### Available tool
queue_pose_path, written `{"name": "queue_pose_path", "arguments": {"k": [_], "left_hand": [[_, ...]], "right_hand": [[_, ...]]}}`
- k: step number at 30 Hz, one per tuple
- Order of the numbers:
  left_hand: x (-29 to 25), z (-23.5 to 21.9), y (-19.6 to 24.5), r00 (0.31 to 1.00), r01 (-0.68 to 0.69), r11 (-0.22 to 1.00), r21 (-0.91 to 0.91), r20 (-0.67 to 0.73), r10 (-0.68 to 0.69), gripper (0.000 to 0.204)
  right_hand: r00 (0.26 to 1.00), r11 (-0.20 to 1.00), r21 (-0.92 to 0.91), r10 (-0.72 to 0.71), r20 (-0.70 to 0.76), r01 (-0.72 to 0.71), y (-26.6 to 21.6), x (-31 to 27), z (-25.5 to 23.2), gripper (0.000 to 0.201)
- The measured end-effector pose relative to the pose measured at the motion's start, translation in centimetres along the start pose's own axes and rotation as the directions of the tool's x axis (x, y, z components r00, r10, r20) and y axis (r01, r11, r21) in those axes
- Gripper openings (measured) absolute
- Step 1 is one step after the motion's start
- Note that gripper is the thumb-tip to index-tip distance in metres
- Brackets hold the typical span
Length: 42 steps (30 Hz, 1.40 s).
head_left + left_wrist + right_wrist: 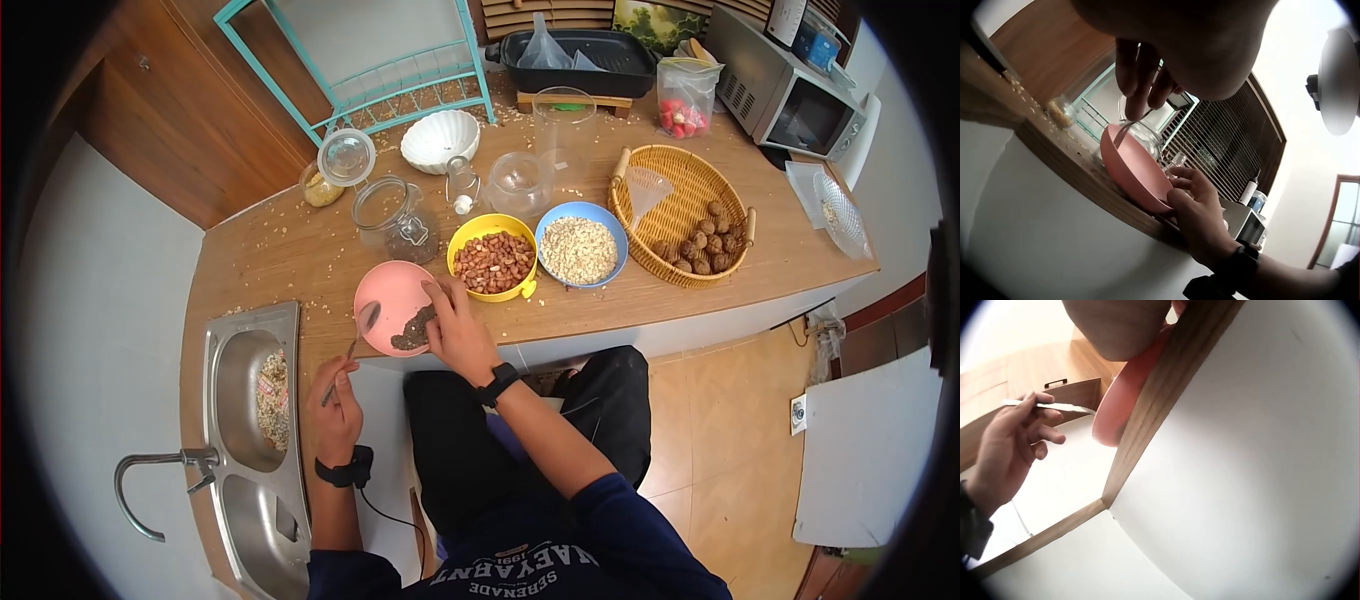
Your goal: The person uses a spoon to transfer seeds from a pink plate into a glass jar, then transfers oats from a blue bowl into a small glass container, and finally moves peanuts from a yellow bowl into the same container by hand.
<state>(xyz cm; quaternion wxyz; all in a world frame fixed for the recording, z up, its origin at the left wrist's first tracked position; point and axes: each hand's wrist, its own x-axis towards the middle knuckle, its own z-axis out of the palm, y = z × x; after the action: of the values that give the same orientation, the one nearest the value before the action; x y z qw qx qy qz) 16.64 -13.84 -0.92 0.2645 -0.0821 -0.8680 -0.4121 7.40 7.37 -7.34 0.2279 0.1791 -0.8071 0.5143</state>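
My left hand [338, 410] pinches the handle of a metal spoon [369, 317], whose head is over the left part of a pink bowl [392, 282]. A heap of tiny dark seeds [409, 333] lies at the bowl's near right side. My right hand [463, 338] grips that side of the rim, partly covering the seeds. In the left wrist view the bowl [1135, 169] is tilted at the counter's edge, with the right thumb and fingers at its rim. The right wrist view shows the spoon handle [1041, 404] between left thumb and fingers.
Behind the bowl stands an open clip-top jar [375, 215]. Rightward are a yellow bowl of peanuts [495, 262], a blue bowl of oats [580, 250] and a wicker basket [640, 235] with walnuts. A steel sink [235, 400] lies left; oat flakes litter the counter.
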Motion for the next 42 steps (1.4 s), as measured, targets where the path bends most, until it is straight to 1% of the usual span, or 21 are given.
{"name": "queue_pose_path", "arguments": {"k": [1, 3, 7, 9, 10, 12, 13, 15, 19, 22, 24, 25, 27, 28, 30, 31, 33, 34, 36, 40, 42], "left_hand": [[0.1, -0.5, 0.8, 1.000, 0.005, 1.000, 0.005, -0.002, -0.005, 0.020], [0.7, -1.3, 2.5, 0.993, 0.006, 0.982, 0.186, 0.112, -0.027, 0.024], [0.9, -1.7, 3.1, 0.987, -0.066, 0.971, 0.230, 0.157, 0.030, 0.019], [1.0, -1.5, 3.3, 0.994, 0.028, 0.985, 0.169, 0.098, -0.045, 0.023], [0.8, -1.3, 3.0, 0.994, 0.025, 0.986, 0.167, 0.097, -0.041, 0.023], [0.1, -1.0, 2.1, 0.954, 0.297, 0.955, 0.020, 0.030, -0.297, 0.028], [0.0, -0.7, 1.8, 0.954, 0.296, 0.955, 0.019, 0.029, -0.297, 0.028], [-0.1, 0.0, 1.3, 0.929, 0.348, 0.915, -0.203, -0.055, -0.366, 0.032], [-0.5, 1.2, 0.9, 0.908, 0.383, 0.878, -0.287, -0.058, -0.416, 0.034], [-0.9, 3.2, -0.1, 0.871, 0.405, 0.819, -0.406, -0.103, -0.481, 0.033], [-0.9, 4.5, -0.2, 0.794, 0.447, 0.686, -0.574, -0.098, -0.600, 0.032], [-0.9, 5.1, -0.2, 0.795, 0.445, 0.685, -0.578, -0.098, -0.599, 0.032], [-0.7, 6.2, 0.2, 0.752, 0.478, 0.559, -0.678, -0.013, -0.659, 0.030], [-0.5, 6.6, 0.3, 0.752, 0.473, 0.557, -0.683, -0.016, -0.659, 0.030], [-0.2, 7.0, 0.4, 0.734, 0.503, 0.461, -0.731, 0.080, -0.674, 0.031], [-0.2, 7.2, 0.3, 0.736, 0.496, 0.461, -0.736, 0.075, -0.673, 0.031], [-0.2, 7.5, -0.1, 0.705, 0.504, 0.345, -0.792, 0.146, -0.694, 0.035], [-0.2, 7.7, -0.2, 0.708, 0.498, 0.346, -0.795, 0.142, -0.692, 0.035], [-0.3, 7.8, -0.4, 0.704, 0.461, 0.264, -0.847, 0.168, -0.690, 0.037], [-0.3, 7.8, -0.6, 0.716, 0.418, 0.269, -0.868, 0.133, -0.685, 0.039], [-0.3, 7.6, -0.3, 0.730, 0.426, 0.340, -0.838, 0.096, -0.677, 0.039]], "right_hand": [[1.000, 1.000, 0.006, 0.001, 0.005, -0.001, 0.0, -0.1, 0.1, 0.061], [0.999, 1.000, 0.022, 0.009, -0.031, -0.008, 0.0, 0.0, 0.2, 0.061], [0.998, 0.997, 0.057, 0.054, -0.016, -0.053, -0.4, 0.0, -0.1, 0.060], [0.997, 0.994, 0.086, 0.075, -0.031, -0.073, -0.2, 0.2, -0.2, 0.056], [0.997, 0.994, 0.084, 0.073, -0.033, -0.070, -0.2, 0.3, -0.2, 0.056], [0.996, 0.994, 0.090, 0.074, -0.043, -0.070, -0.3, 0.2, -0.1, 0.053], [0.996, 0.994, 0.089, 0.073, -0.043, -0.069, -0.2, 0.2, -0.1, 0.053], [0.998, 0.997, 0.065, 0.041, -0.048, -0.038, 0.0, 0.0, 0.1, 0.052], [0.999, 0.999, 0.029, 0.038, -0.025, -0.037, -0.1, 0.0, 0.1, 0.051], [0.998, 1.000, 0.000, 0.023, -0.051, -0.023, 0.0, 0.1, 0.1, 0.049], [0.998, 0.999, 0.020, 0.032, -0.054, -0.031, 0.2, 0.0, 0.2, 0.051], [0.998, 0.999, 0.017, 0.029, -0.053, -0.028, 0.2, -0.1, 0.1, 0.051], [0.998, 0.999, 0.019, 0.034, -0.051, -0.033, 0.1, -0.1, -0.1, 0.051], [0.998, 1.000, 0.016, 0.027, -0.049, -0.026, 0.2, -0.1, -0.1, 0.051], [0.996, 1.000, 0.005, -0.024, -0.083, 0.024, 0.4, -0.2, -0.1, 0.052], [0.996, 0.999, 0.004, -0.033, -0.081, 0.033, 0.5, -0.2, 0.0, 0.052], [0.988, 0.997, 0.008, -0.080, -0.130, 0.082, 0.7, -0.2, 0.1, 0.053], [0.988, 0.996, 0.008, -0.088, -0.130, 0.089, 0.6, -0.2, 0.1, 0.053], [0.992, 0.998, 0.031, -0.055, -0.116, 0.059, 0.4, -0.2, 0.0, 0.054], [0.996, 1.000, 0.008, -0.015, -0.093, 0.016, 0.3, -0.3, 0.2, 0.051], [0.998, 1.000, -0.006, 0.015, -0.062, -0.015, 0.6, -0.4, 0.5, 0.049]]}}
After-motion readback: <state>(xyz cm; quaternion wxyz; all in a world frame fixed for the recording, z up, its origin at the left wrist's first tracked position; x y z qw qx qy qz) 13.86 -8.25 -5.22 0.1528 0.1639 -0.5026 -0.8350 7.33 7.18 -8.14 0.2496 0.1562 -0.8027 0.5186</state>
